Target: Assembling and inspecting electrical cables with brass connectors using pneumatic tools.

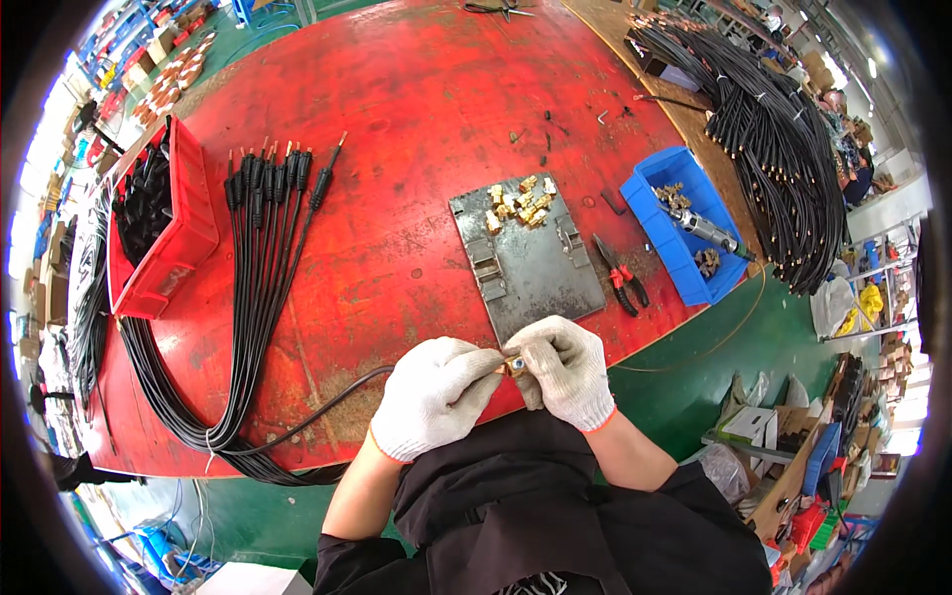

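Fitting (pixel 515 365): brassy bit, pinched between left hand (pixel 436 399) and right hand (pixel 565 372), fingers closed on both
Pliers (pixel 621 276): kinda parked beside metal plate (pixel 543 273)

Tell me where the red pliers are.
In the head view, the red pliers lie right of centre on the red table, between the metal plate and the blue bin.

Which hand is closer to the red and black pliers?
The right hand. The pliers lie ahead of it, a little to its right. The left hand is farther off, to the left of both.
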A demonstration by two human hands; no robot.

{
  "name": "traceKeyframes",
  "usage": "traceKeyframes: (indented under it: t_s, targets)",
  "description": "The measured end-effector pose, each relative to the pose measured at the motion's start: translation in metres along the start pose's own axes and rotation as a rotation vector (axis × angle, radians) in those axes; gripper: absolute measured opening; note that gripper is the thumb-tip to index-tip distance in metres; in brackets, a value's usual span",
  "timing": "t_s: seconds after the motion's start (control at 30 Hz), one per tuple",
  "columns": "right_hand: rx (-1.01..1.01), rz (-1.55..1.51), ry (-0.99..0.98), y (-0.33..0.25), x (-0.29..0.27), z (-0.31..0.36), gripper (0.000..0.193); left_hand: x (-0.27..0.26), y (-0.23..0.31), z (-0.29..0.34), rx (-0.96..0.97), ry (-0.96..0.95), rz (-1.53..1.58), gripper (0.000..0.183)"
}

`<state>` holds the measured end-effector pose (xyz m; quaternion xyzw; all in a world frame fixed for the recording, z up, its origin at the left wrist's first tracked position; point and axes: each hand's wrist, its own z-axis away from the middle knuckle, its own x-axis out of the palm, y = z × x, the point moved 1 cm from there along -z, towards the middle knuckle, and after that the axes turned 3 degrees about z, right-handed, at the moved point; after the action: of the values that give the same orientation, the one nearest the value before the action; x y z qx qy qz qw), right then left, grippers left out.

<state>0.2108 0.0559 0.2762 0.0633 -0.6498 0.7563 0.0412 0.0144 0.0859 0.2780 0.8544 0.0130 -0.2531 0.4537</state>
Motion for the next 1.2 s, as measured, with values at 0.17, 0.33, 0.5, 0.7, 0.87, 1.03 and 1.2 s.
traceKeyframes:
  t_s: [0.17,0.33,0.5,0.7,0.87,1.03,1.2]
  targets:
    - [-0.367,0.333,0.044,0.01,-0.004,-0.004,0.01,0.005,-0.003,-0.004,0.006,0.035,-0.122,0.023]
    - [-0.38,0.43,0.146,0.021,0.002,-0.011,0.006,0.01,-0.018,-0.005,-0.02,0.043,-0.153,0.025]
    - [-0.397,0.458,0.213,0.039,-0.005,-0.029,0.007,0.008,-0.033,-0.005,-0.065,0.012,-0.097,0.025]
    - [-0.218,0.314,0.062,0.047,-0.016,-0.043,0.01,0.009,-0.044,-0.005,-0.049,0.001,-0.106,0.022]
    - [-0.414,0.45,0.109,0.049,-0.006,-0.047,0.008,0.016,-0.048,-0.01,-0.062,0.036,-0.084,0.018]
    - [-0.493,0.561,0.037,0.043,-0.018,-0.065,0.016,0.012,-0.061,-0.019,-0.231,0.065,-0.092,0.014]
    - [-0.584,0.859,-0.007,0.056,-0.038,-0.11,0.027,0.028,-0.104,-0.033,-0.226,0.036,-0.242,0.011]
